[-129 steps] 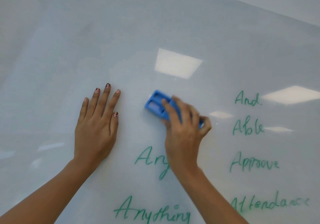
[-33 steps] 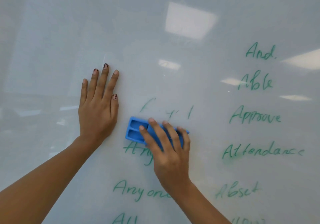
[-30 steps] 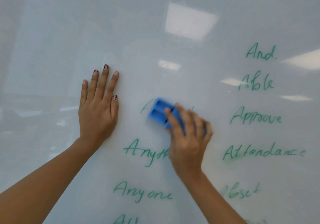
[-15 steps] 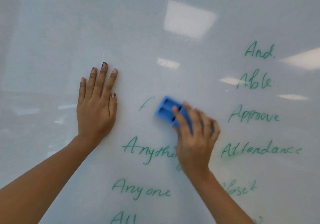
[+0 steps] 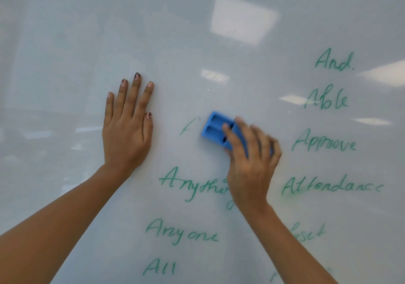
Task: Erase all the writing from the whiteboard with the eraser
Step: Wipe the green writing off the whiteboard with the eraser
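Note:
The whiteboard (image 5: 65,31) fills the view, with green handwritten words on it. My right hand (image 5: 252,163) grips a blue eraser (image 5: 215,130) and presses it flat on the board, just right of a faint green leftover stroke (image 5: 188,127). My left hand (image 5: 128,126) lies flat on the board with straight fingers, left of the eraser. Below the eraser stand "Anything" (image 5: 192,184), "Anyone" (image 5: 182,232) and "All" (image 5: 158,267). A right column reads "And." (image 5: 334,61), "Able" (image 5: 326,99), "Approve" (image 5: 324,143), "Attendance" (image 5: 331,186); my right forearm covers part of a lower word.
Ceiling light reflections (image 5: 243,18) glare on the glossy board at the top and right. The upper and left parts of the board carry no writing.
The word above "Anything" has been wiped away except for one faint stroke. In the last half second the eraser stayed near the same spot, shifting slightly; my left hand has not moved.

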